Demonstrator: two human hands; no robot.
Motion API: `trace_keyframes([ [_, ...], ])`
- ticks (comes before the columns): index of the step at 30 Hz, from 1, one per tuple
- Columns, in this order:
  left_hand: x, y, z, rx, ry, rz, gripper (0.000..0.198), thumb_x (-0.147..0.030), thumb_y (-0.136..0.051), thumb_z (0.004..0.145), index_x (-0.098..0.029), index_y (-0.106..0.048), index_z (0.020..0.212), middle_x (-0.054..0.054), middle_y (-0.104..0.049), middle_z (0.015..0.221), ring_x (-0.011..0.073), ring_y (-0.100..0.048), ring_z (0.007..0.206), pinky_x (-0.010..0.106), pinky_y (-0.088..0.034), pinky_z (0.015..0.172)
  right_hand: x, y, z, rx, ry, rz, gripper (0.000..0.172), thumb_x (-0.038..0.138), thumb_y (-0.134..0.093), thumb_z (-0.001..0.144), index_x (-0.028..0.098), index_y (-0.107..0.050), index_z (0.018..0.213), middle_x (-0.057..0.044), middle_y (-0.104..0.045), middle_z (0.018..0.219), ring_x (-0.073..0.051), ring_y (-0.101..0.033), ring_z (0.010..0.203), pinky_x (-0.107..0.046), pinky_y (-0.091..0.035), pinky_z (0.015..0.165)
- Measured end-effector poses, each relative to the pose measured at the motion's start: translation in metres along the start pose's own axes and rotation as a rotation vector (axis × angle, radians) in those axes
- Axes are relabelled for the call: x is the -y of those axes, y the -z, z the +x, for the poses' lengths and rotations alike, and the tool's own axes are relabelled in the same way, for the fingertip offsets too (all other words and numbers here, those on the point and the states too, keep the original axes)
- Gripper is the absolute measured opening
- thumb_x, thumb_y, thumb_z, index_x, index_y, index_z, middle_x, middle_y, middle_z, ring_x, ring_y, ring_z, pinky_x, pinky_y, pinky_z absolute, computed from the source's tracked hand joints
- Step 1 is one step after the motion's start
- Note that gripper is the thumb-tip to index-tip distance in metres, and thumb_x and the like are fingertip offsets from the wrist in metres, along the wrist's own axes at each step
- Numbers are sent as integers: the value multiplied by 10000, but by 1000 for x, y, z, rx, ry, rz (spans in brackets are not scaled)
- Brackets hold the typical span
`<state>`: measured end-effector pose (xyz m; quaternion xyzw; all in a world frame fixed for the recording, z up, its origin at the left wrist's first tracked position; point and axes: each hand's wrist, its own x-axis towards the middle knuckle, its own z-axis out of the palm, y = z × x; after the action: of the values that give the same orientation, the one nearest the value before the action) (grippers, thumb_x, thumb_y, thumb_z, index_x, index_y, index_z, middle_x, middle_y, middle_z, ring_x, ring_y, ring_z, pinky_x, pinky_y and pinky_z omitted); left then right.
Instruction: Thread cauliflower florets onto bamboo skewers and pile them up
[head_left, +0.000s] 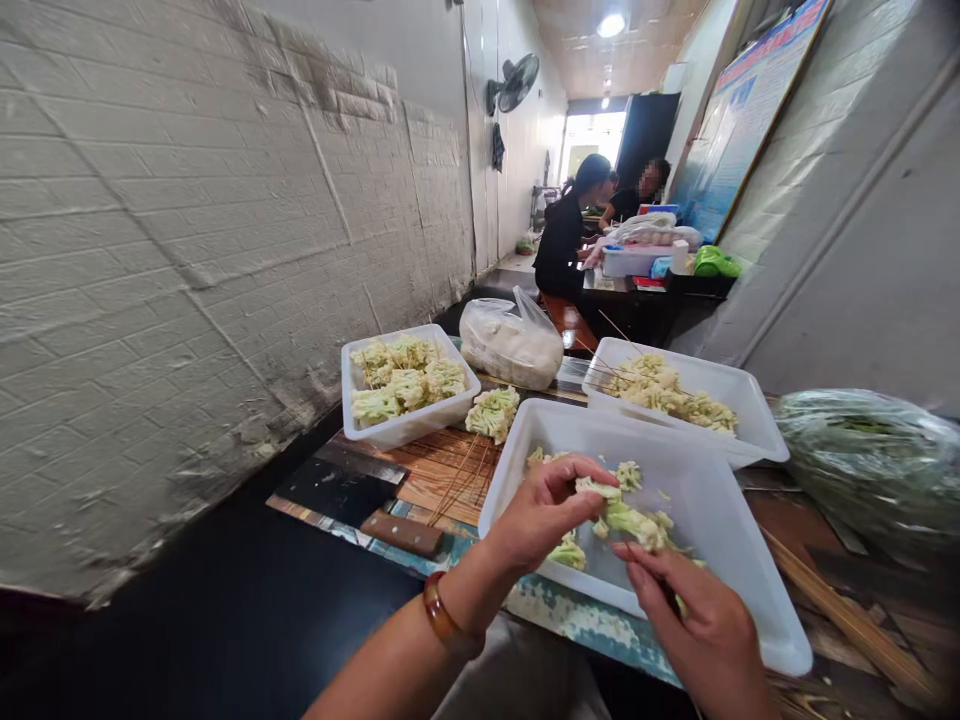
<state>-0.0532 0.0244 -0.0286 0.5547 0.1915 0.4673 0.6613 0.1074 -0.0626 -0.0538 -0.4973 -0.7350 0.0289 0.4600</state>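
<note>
As L hand [544, 510] pinches cauliflower [634, 522], R hand [705, 620] curls.

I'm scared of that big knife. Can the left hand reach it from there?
Probably yes. The knife lies uncovered just left of the white tray, its handle toward the left hand, with nothing between them. But that hand is pinching a cauliflower piece right now.
</note>
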Motion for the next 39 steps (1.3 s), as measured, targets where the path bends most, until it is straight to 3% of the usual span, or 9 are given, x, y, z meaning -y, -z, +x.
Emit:
trace_keyframes([
  [3, -6, 1, -2, 86, -150, 102, 174, -282, -668, 780, -152, -704, 890, 75, -615, 900, 179, -544, 892, 305, -405, 830, 0, 5, -1, 10, 59, -43, 212, 270, -524, 919, 199, -717, 867, -68, -765, 845, -164, -730, 751, -203, -576, 682],
  [6, -11, 1, -2, 163, -243, 123, 196, -302, -662, 780, -152, -702, 900, 90, -629, 881, 194, -565, 872, 332, -420, 835, -1, 7, -3, 25, 94, -111, 242, 301, -508, 924, 212, -714, 832, -53, -762, 810, -175, -732, 765, -216, -579, 694],
  [14, -16, 3, -3, 228, -274, 92, 213, -311, -670, 770, -153, -691, 911, 100, -635, 876, 203, -577, 862, 349, -434, 829, -5, 6, -5, 3, 57, -114, 266, 313, -509, 913, 212, -684, 739, -47, -740, 728, -179, -727, 713, -214, -575, 651],
  [18, -12, 3, -4, 115, -149, 85, 194, -257, -711, 739, -151, -693, 901, 78, -626, 888, 170, -561, 853, 289, -432, 787, -5, 6, -4, 34, 22, -33, 153, 247, -558, 896, 231, -710, 895, -37, -760, 845, -158, -718, 774, -205, -563, 716],
  [23, 1, 2, -2, -29, 98, -48, 233, -314, -722, 737, -150, -699, 900, 42, -607, 843, 85, -515, 629, 220, -421, 581, -4, 1, 0, 16, -71, 71, 148, 202, -580, 882, 242, -708, 946, -26, -761, 873, -140, -704, 744, -206, -557, 698],
  [27, 4, 3, 5, -157, 168, -136, 239, -325, -743, 712, -126, -694, 833, 30, -622, 719, 79, -523, 587, 206, -403, 552, -4, -2, 1, 17, -134, 102, 153, 214, -569, 890, 226, -716, 934, -46, -756, 891, -146, -700, 740, -226, -552, 684],
  [30, 0, 4, 11, -286, 180, -276, 236, -322, -758, 693, -128, -670, 795, 42, -652, 737, 87, -553, 612, 195, -394, 546, -5, -1, 0, 22, -125, 101, 153, 213, -571, 886, 222, -721, 913, -48, -755, 868, -154, -703, 759, -232, -550, 699],
  [35, -1, 5, 15, -220, 298, -361, 296, -330, -775, 667, -86, -673, 798, 79, -648, 793, 112, -578, 664, 197, -388, 517, -6, -1, 0, -35, -165, 121, 154, 234, -568, 883, 224, -719, 910, -31, -751, 841, -156, -698, 725, -238, -552, 671],
  [39, 0, 5, 15, -191, 325, -403, 311, -289, -772, 679, -110, -658, 906, 35, -612, 723, 92, -565, 610, 178, -373, 503, -6, -2, 3, -33, -129, 123, 144, 219, -573, 879, 218, -717, 881, -33, -756, 847, -155, -707, 751, -230, -554, 699],
])
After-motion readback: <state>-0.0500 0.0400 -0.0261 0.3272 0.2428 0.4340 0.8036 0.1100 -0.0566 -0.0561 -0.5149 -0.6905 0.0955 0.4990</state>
